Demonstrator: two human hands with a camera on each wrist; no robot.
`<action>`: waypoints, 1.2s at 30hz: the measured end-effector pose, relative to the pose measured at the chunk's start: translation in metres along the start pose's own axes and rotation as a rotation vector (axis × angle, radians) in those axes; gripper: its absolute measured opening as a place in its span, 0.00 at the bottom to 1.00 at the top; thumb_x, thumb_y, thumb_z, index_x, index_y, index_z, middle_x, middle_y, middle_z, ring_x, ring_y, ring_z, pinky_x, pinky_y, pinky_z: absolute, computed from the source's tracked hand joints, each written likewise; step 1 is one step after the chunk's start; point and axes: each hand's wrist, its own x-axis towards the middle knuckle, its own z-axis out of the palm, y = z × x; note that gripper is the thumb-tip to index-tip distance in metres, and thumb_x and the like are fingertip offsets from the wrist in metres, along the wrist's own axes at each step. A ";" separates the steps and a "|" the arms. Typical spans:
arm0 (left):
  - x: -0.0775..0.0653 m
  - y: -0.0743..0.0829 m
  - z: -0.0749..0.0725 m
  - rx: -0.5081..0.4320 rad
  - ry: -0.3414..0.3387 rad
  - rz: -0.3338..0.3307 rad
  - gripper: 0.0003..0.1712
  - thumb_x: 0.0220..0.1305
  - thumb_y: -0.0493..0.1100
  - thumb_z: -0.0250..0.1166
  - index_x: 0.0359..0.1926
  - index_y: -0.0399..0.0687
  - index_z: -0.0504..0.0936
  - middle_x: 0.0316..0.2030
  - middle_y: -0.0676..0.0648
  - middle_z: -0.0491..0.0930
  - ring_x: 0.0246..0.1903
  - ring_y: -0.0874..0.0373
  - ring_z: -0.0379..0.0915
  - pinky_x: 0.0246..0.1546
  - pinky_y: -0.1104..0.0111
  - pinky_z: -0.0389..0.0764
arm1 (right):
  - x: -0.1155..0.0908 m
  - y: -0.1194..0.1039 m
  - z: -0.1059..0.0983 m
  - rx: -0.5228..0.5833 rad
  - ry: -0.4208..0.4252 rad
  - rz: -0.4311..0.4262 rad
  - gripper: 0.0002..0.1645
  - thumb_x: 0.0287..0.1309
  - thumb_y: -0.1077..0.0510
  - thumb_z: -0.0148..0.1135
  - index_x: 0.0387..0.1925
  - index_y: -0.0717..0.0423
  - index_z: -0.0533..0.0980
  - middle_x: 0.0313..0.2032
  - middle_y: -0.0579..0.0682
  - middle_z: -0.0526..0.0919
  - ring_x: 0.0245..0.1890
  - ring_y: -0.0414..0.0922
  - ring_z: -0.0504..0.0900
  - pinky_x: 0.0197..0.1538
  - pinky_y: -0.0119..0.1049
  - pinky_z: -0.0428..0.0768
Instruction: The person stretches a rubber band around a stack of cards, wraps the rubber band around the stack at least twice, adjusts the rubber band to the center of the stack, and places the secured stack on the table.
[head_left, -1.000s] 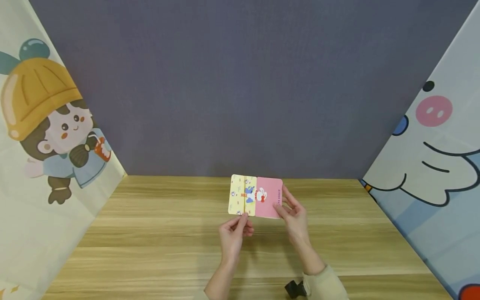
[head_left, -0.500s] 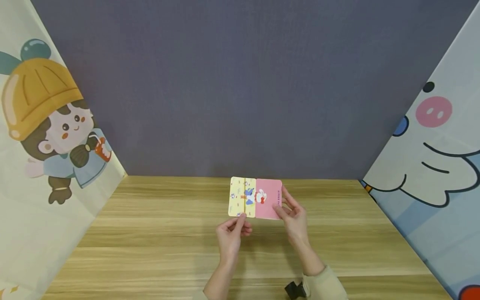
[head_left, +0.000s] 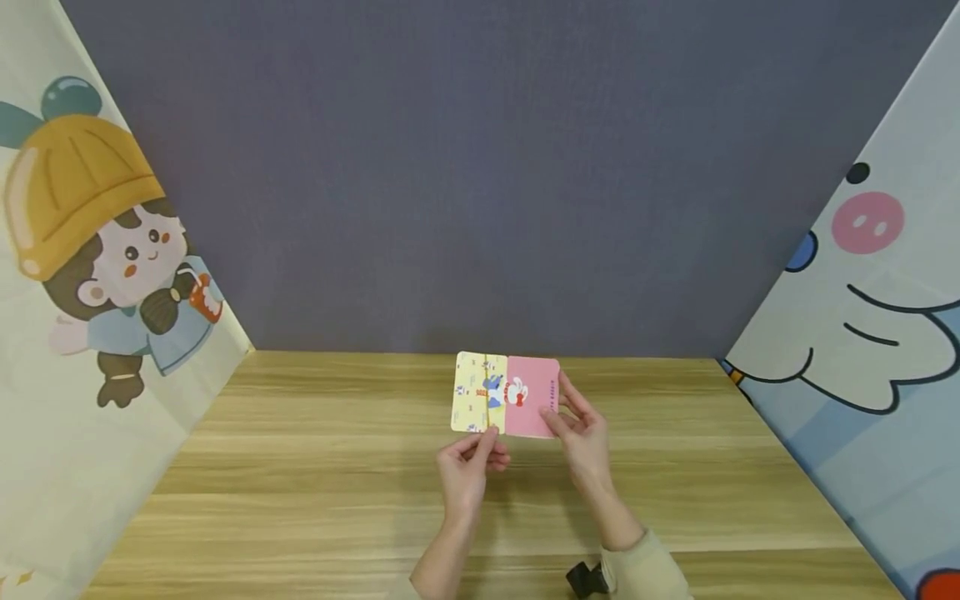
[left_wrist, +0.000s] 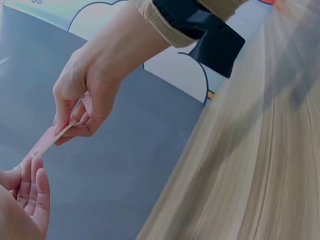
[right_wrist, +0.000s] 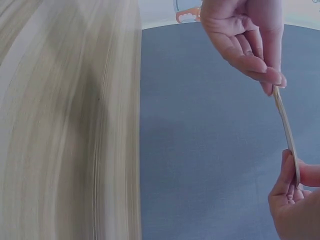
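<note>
Both hands hold a small notebook, half yellow with little prints and half pink with a white rabbit (head_left: 532, 412), above the wooden table. A thin yellow elastic band (head_left: 487, 375) runs down its yellow half. My left hand (head_left: 463, 482) pinches the near edge beside the band, thumb on top. With thumb above and fingers beneath, my right hand (head_left: 590, 446) grips the pink end. From the left wrist view, the notebook (left_wrist: 42, 142) appears nearly edge-on between the hands. The right wrist view also has its thin edge (right_wrist: 286, 127); its underside is mostly hidden.
The wooden table (head_left: 300, 483) spreads below the hands. A dark grey panel (head_left: 480, 183) stands along its far edge. Printed cartoon panels (head_left: 67, 433) flank it left and right. A black wrist device (head_left: 587, 578) sits at the right cuff.
The notebook has shifted slightly to the left, together with my right hand. My left hand moved a little left, then back right, and keeps its pinch at the near edge.
</note>
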 end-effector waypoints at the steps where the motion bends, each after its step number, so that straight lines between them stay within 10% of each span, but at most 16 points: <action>1: 0.000 0.000 0.000 0.001 -0.004 -0.008 0.16 0.52 0.48 0.65 0.31 0.38 0.82 0.22 0.37 0.80 0.20 0.41 0.76 0.22 0.55 0.80 | 0.001 0.000 0.000 0.006 -0.001 -0.005 0.39 0.43 0.65 0.68 0.59 0.45 0.67 0.44 0.63 0.74 0.37 0.59 0.78 0.37 0.43 0.79; 19: 0.002 0.003 -0.003 -0.008 0.017 -0.007 0.14 0.51 0.48 0.66 0.29 0.39 0.82 0.21 0.36 0.79 0.18 0.41 0.76 0.21 0.54 0.79 | -0.003 -0.004 0.001 0.006 0.007 0.005 0.39 0.42 0.65 0.67 0.59 0.44 0.66 0.44 0.63 0.74 0.37 0.59 0.78 0.37 0.44 0.79; 26: 0.000 0.001 0.002 -0.011 0.002 -0.003 0.15 0.52 0.48 0.65 0.28 0.38 0.82 0.21 0.37 0.79 0.18 0.41 0.76 0.21 0.54 0.79 | -0.023 -0.071 0.036 0.072 -0.057 -0.012 0.35 0.47 0.73 0.60 0.59 0.57 0.65 0.40 0.59 0.76 0.33 0.49 0.81 0.37 0.36 0.80; 30: 0.001 0.003 0.002 0.004 -0.004 -0.014 0.15 0.52 0.49 0.65 0.28 0.39 0.82 0.21 0.37 0.79 0.18 0.41 0.76 0.21 0.55 0.79 | -0.008 -0.021 0.009 0.037 -0.065 -0.031 0.38 0.47 0.69 0.63 0.61 0.50 0.63 0.43 0.58 0.75 0.37 0.52 0.80 0.39 0.39 0.79; 36: 0.001 0.006 -0.003 0.050 -0.071 -0.058 0.19 0.52 0.50 0.65 0.30 0.36 0.81 0.22 0.37 0.79 0.19 0.42 0.77 0.20 0.56 0.79 | -0.002 -0.004 -0.001 0.004 0.003 0.031 0.40 0.44 0.66 0.66 0.60 0.45 0.64 0.43 0.62 0.74 0.38 0.58 0.78 0.38 0.42 0.79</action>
